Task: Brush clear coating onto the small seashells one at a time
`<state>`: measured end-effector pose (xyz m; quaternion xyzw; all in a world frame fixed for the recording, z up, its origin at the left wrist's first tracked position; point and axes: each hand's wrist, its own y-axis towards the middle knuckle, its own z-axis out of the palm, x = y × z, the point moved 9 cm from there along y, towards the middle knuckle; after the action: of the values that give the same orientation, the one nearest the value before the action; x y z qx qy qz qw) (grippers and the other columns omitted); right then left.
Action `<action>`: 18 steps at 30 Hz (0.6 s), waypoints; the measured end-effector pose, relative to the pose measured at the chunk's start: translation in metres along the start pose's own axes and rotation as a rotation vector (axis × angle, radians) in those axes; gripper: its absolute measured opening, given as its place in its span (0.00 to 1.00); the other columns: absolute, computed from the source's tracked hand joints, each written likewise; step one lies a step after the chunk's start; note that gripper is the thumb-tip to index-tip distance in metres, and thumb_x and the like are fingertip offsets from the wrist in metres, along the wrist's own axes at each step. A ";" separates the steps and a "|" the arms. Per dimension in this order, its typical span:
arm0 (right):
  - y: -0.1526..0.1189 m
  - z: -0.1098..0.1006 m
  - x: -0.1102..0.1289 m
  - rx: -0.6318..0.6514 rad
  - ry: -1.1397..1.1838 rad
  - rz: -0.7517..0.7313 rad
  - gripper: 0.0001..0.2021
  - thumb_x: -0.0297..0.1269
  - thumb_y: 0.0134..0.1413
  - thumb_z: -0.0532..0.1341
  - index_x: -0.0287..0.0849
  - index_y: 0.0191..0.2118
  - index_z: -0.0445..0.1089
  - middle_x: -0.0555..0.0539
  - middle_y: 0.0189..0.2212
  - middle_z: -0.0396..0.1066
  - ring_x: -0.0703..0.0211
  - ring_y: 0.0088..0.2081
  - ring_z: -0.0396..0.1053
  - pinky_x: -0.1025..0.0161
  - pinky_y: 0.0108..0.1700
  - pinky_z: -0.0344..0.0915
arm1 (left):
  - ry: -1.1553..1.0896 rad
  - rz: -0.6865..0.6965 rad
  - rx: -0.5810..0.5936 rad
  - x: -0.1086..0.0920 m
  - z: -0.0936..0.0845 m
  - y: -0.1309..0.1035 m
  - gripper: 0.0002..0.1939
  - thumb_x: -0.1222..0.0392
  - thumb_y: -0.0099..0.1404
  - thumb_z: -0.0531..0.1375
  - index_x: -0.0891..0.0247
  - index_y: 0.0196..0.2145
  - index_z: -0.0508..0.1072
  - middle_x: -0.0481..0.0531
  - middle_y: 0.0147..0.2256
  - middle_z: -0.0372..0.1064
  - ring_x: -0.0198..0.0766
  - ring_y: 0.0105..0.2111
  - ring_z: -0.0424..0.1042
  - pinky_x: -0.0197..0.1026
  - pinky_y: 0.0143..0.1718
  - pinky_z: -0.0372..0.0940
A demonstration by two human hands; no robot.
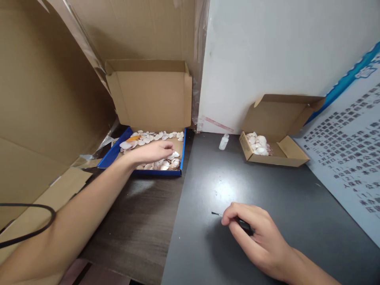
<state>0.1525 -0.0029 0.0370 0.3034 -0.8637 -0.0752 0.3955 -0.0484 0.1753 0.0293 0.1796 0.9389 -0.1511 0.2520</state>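
My left hand (157, 152) reaches over the blue-sided cardboard box (183, 152), its fingers curled together close above a white seashell (175, 154). Whether the fingertips grip a shell is hidden. Pale flat shells (162, 135) line the back of this box, and larger ribbed shells (172, 164) lie along its front. In my right hand (258, 233) is a small brush (246, 227) with a black handle; its dark bristle tip points left, just above the grey tabletop. Beyond that hand stands a small uncapped glass bottle (224, 141) with whitish contents.
A smaller open cardboard box (277, 160) with white shells (259, 144) sits at the back right, beside a printed sheet (347, 154). Cardboard panels (148, 31) and a white board (267, 47) rise behind the grey tabletop (202, 237). A black cable (53, 215) loops at left.
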 end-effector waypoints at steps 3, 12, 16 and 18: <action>0.000 0.002 -0.001 0.018 0.007 0.012 0.10 0.26 0.58 0.50 0.43 0.32 0.66 0.53 0.22 0.68 0.64 0.22 0.65 0.68 0.25 0.60 | 0.038 0.000 0.032 0.002 0.006 0.006 0.07 0.57 0.59 0.53 0.61 0.27 0.66 0.48 0.27 0.64 0.37 0.27 0.63 0.38 0.29 0.57; -0.001 0.001 -0.002 0.009 0.024 0.001 0.10 0.26 0.58 0.50 0.43 0.32 0.66 0.53 0.22 0.67 0.64 0.22 0.65 0.67 0.25 0.58 | 0.148 0.021 -0.044 0.010 -0.019 0.027 0.11 0.57 0.60 0.53 0.61 0.38 0.72 0.53 0.39 0.74 0.41 0.37 0.71 0.38 0.36 0.62; -0.002 0.002 -0.004 0.013 0.032 0.011 0.10 0.26 0.59 0.50 0.43 0.33 0.66 0.52 0.23 0.68 0.63 0.23 0.66 0.67 0.25 0.59 | 0.233 -0.032 -0.133 0.028 -0.045 0.044 0.16 0.60 0.60 0.51 0.62 0.44 0.71 0.55 0.42 0.74 0.43 0.38 0.72 0.39 0.35 0.63; -0.002 0.002 -0.005 0.009 0.039 0.014 0.10 0.26 0.60 0.50 0.43 0.33 0.66 0.52 0.23 0.68 0.63 0.24 0.66 0.67 0.25 0.59 | 0.286 -0.049 -0.127 0.038 -0.047 0.050 0.18 0.63 0.57 0.52 0.62 0.44 0.72 0.55 0.42 0.75 0.43 0.37 0.72 0.38 0.35 0.63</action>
<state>0.1545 -0.0013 0.0318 0.3007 -0.8582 -0.0627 0.4112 -0.0779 0.2474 0.0391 0.1598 0.9769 -0.0702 0.1230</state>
